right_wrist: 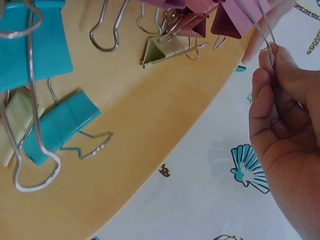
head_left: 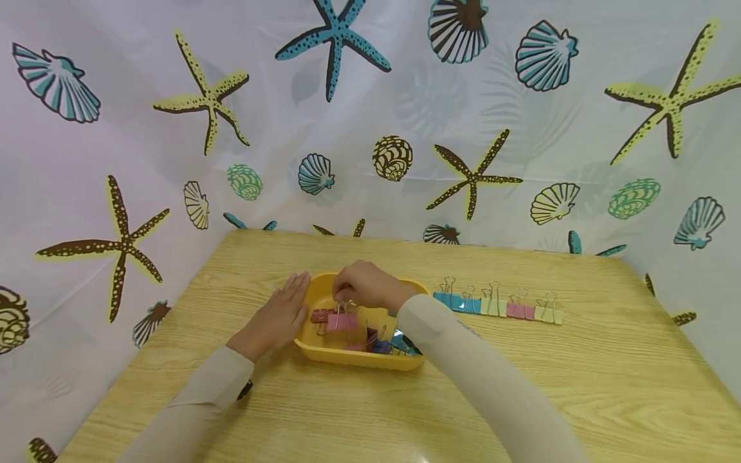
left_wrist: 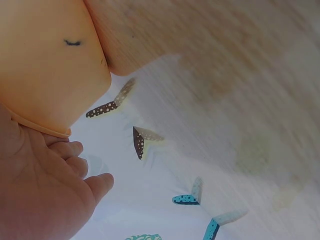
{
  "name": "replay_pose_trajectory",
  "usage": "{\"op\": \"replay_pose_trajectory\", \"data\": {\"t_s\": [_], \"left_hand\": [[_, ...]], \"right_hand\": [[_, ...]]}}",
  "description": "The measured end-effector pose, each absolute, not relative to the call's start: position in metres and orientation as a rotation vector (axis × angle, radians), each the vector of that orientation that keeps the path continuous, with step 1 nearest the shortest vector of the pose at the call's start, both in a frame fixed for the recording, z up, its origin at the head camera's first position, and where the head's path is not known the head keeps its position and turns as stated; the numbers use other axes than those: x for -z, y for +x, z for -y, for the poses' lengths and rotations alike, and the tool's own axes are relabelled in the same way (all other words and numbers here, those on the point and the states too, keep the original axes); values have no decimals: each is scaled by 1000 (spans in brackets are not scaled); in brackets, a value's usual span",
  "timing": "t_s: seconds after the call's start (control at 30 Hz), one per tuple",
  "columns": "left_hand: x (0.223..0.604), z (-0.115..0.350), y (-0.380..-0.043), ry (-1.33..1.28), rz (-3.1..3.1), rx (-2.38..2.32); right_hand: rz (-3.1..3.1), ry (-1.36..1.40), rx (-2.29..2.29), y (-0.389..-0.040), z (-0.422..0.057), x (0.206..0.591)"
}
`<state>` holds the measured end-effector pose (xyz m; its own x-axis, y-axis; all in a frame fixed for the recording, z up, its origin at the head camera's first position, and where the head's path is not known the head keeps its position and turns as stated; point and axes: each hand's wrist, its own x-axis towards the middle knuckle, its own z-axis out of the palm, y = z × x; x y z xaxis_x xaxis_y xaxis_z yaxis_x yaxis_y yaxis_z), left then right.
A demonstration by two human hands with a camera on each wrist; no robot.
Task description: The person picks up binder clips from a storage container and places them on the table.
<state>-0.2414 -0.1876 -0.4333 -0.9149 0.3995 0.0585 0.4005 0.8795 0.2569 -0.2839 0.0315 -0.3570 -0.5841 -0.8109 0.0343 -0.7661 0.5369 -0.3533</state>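
Note:
A yellow plastic tray [head_left: 359,360] stands on the table, with several binder clips inside. Over it my right hand [head_left: 370,283] pinches a pink binder clip [head_left: 343,322] by its wire handles, between thumb and fingertips. The right wrist view shows the same grip, with the pink clip [right_wrist: 239,19] beside other clips. A red clip [head_left: 321,315] lies near it, and blue and dark clips [head_left: 381,347] sit toward the front. My left hand [head_left: 274,321] rests against the tray's left side, fingers extended; in the left wrist view its fingers [left_wrist: 70,149] are right at the tray's rim.
Right of the tray, a row of binder clips lines the wooden table: two blue clips [head_left: 457,302], a pale yellow one [head_left: 493,307], a pink one [head_left: 521,312] and another yellow [head_left: 548,315]. A white curtain [head_left: 370,116] printed with starfish and shells surrounds the table's back and sides.

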Motion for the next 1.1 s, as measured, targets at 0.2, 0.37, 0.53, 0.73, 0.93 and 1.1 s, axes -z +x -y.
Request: {"op": "replay_pose_trajectory", "data": {"t_s": [0.2,0.37,0.53,0.73,0.93,1.1], "left_hand": [[434,188,-242,-626,3039,403],[431,187,-240,-624,3046,403],[432,187,-240,-639,3042,406],[433,188,-241,-634,3039,403],[434,188,-241,-629,3041,416],[433,188,-241,-638,3036,413]], "right_hand": [[-2661,-1376,558,-285,-41,352],[-2690,-1388,559,-289,-52,348],[-2714,-1354,583,-290,-64,343],[-2763,-1331,613,-290,-76,337],[-2797,-1338,660,-291,-90,333],[-2826,-1265,679,-292,-106,329]]}}
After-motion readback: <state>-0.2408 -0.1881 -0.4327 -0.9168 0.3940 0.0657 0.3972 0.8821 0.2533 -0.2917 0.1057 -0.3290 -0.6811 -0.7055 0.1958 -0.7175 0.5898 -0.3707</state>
